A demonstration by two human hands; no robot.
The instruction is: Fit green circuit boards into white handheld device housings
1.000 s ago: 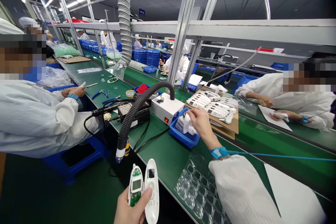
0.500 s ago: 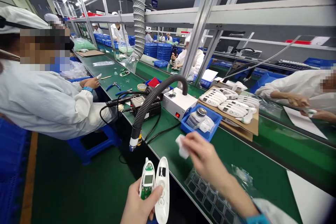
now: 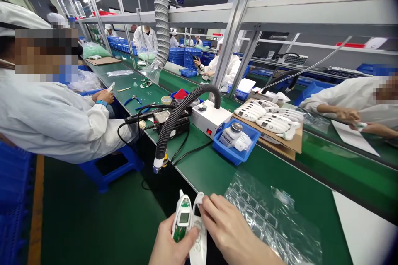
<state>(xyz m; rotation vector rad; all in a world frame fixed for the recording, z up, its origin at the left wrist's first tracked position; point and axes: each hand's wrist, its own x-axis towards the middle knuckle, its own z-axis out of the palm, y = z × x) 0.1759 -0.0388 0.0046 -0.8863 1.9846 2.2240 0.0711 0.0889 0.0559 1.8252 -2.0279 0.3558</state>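
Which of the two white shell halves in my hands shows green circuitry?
The left shell half, its green board below a grey screen. The right shell half, touched by your right hand, shows none.

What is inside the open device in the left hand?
The device shows a green board and a screen. The left hand covers its lower end; anything beneath the board is hidden.

A black ribbed hose arches from a white metal box with a red switch. Beyond lie blue-handled pliers and a tan tape roll; a grey ribbed duct hangs above the green bench. At left, a white-coated co-worker sits near a blue plastic stool.
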